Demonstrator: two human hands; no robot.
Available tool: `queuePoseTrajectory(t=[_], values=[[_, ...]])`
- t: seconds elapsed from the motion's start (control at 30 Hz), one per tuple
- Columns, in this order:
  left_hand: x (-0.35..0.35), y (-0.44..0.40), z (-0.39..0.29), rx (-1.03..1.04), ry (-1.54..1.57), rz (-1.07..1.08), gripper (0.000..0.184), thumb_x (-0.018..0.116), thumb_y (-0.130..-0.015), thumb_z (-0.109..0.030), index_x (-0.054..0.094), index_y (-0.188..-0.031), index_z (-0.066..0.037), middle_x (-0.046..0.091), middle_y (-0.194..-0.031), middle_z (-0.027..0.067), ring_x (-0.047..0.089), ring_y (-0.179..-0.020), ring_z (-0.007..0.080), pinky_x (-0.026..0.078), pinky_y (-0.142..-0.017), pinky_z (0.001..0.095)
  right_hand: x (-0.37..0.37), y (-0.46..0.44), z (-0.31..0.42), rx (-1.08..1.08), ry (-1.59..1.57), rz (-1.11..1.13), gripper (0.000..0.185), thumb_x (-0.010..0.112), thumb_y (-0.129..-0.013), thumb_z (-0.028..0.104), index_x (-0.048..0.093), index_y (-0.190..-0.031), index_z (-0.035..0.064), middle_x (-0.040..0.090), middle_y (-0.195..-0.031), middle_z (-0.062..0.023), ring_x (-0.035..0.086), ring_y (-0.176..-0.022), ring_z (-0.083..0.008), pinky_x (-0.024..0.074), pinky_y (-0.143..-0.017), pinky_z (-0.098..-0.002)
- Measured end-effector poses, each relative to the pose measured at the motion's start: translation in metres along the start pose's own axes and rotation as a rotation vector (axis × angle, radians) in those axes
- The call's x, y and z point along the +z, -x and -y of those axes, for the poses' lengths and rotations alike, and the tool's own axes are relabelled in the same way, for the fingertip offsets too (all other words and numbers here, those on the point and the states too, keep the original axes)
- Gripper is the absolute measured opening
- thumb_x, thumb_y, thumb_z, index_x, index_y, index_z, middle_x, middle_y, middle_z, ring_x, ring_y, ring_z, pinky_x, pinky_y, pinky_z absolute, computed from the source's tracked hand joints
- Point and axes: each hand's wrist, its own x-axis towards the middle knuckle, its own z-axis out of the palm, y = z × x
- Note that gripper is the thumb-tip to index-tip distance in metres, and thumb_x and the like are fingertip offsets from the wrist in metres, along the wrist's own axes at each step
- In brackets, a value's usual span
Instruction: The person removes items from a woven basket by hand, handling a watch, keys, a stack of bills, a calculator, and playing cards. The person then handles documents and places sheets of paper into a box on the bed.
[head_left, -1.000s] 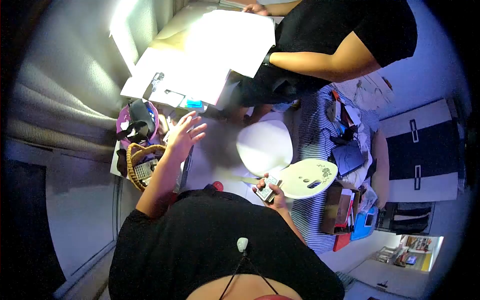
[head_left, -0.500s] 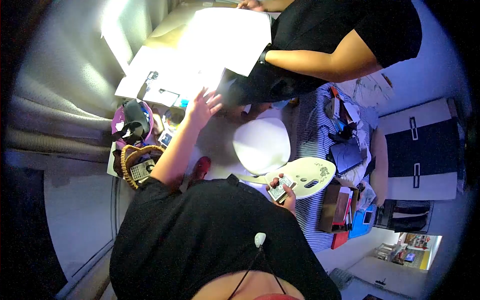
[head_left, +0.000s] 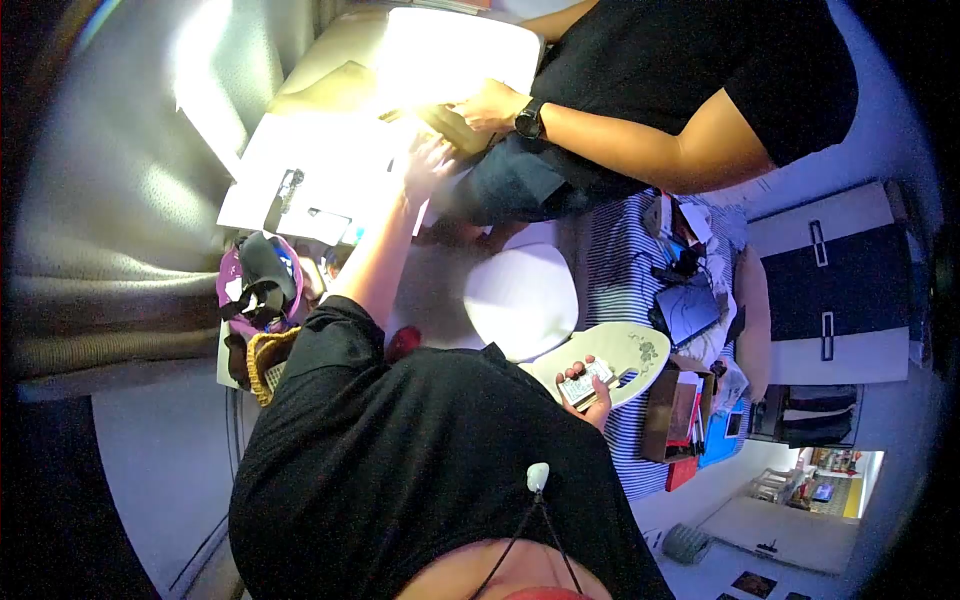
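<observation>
My left hand (head_left: 426,168) reaches over the near edge of the brightly lit white table (head_left: 300,165). Its fingers look stretched out, partly washed out by glare, beside a yellowish item (head_left: 450,128) that I cannot make out. Another person's hand (head_left: 492,106), with a dark watch at the wrist, is at that item. Low on the right, my right hand (head_left: 598,400) is closed around a small white patterned stack (head_left: 584,383), like a pack of cards, above the cream chair back (head_left: 640,350).
A white seat (head_left: 520,295) stands between me and the other person. On the left are a purple basket (head_left: 232,280) and a wicker basket (head_left: 262,360). To the right, a striped bed (head_left: 615,260) holds a dark laptop (head_left: 688,310) and a cardboard box (head_left: 665,410).
My left hand has moved up and right to the table. My right hand has shifted right with the stack. The other person's hand has come down from the bright sheet towards my left hand.
</observation>
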Motion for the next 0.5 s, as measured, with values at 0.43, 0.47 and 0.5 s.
queuePoseTrajectory(t=[0.43,0.47,0.5], values=[[-0.009,-0.015,0.007,0.056,0.019,-0.014,0.084,0.058,-0.077,-0.053,0.018,-0.137,-0.01,0.034,-0.132,0.0127,0.042,-0.117,0.0278,0.041,-0.091,0.0475,-0.008,-0.012,-0.001,-0.019,0.025,-0.083,0.038,0.052,-0.081,0.018,0.044,-0.116,0.0061,0.05,-0.094,-0.0106,0.05,-0.09,-0.0235,0.0404,-0.089,-0.0443],[-0.004,-0.013,0.005,0.129,-0.052,0.049,0.083,0.056,-0.078,-0.053,0.017,-0.138,-0.013,0.031,-0.134,0.0124,0.04,-0.119,0.0272,0.041,-0.091,0.0479,-0.008,-0.012,-0.002,-0.017,0.021,-0.09,0.038,0.052,-0.081,0.018,0.044,-0.116,0.0064,0.051,-0.094,-0.0102,0.05,-0.09,-0.023,0.0413,-0.088,-0.0441],[-0.012,-0.024,0.01,0.193,-0.184,0.106,0.079,0.054,-0.079,-0.052,0.018,-0.138,-0.014,0.029,-0.135,0.0115,0.038,-0.12,0.0267,0.04,-0.091,0.0481,-0.007,-0.012,-0.002,-0.018,0.019,-0.09,0.038,0.052,-0.081,0.018,0.044,-0.116,0.0064,0.051,-0.094,-0.0102,0.05,-0.09,-0.023,0.0413,-0.088,-0.0441]])
